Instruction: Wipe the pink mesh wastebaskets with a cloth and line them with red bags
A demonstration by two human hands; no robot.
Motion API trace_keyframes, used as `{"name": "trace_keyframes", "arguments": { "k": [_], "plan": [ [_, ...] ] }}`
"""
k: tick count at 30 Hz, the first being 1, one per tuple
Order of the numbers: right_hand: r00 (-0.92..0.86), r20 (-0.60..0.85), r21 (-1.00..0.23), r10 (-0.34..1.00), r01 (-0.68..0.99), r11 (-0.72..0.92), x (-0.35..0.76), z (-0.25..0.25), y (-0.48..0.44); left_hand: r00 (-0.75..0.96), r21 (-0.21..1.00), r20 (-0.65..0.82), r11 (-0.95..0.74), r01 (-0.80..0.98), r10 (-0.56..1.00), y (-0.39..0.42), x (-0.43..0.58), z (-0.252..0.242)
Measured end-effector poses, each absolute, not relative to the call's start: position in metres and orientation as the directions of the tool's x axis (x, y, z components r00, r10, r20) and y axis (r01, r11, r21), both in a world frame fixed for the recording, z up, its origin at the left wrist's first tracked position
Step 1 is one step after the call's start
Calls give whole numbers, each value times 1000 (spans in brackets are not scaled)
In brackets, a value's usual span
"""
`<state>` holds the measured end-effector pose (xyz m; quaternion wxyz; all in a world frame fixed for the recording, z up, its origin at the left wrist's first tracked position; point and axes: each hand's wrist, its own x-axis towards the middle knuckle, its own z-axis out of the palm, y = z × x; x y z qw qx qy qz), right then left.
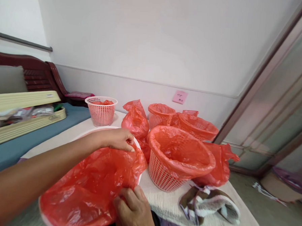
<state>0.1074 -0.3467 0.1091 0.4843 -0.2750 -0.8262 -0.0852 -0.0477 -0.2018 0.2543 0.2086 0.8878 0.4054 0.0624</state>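
Note:
A red plastic bag (86,187) lines a white basket (43,216) close in front of me, spread over much of its opening. At the basket's far rim, my left hand (118,140) is closed, pinching the bag's edge. My right hand (135,210) is closed on the bag at the near right side, its fingers curled over the plastic. To the right, a larger lined basket (165,176) stands upright, with red plastic folded over its rim. The lower part of the basket under my hands is largely hidden.
Behind stand a white basket (102,115), a bunched red bag (135,120) and lined baskets (157,120). Another red bag (218,163) and a striped cloth (209,205) lie at right. A cream case (26,120) lies open at left. A bin (284,184) stands on the floor.

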Motion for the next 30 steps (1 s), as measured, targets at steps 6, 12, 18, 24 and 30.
{"name": "trace_keyframes", "arguments": {
  "k": [6, 12, 18, 24, 30],
  "plan": [
    [-373, 845, -159, 384, 509, 846, 108, 110, -346, 581, 596, -42, -446, 668, 813, -200, -60, 253],
    [-382, 842, -174, 379, 473, 864, 107, 111, -347, 595, 775, -130, -293, 560, 793, -199, -71, 267],
    [-363, 862, -143, 354, 495, 857, 105, 106, -344, 630, 878, -250, -103, 468, 735, -202, -72, 267],
    [-352, 868, -137, 350, 508, 850, 104, 106, -346, 643, 932, -232, -21, 361, 730, -206, -67, 263],
    [-350, 869, -133, 351, 518, 845, 106, 110, -347, 642, 868, -131, -225, 442, 756, -203, -65, 264]
  ]
}}
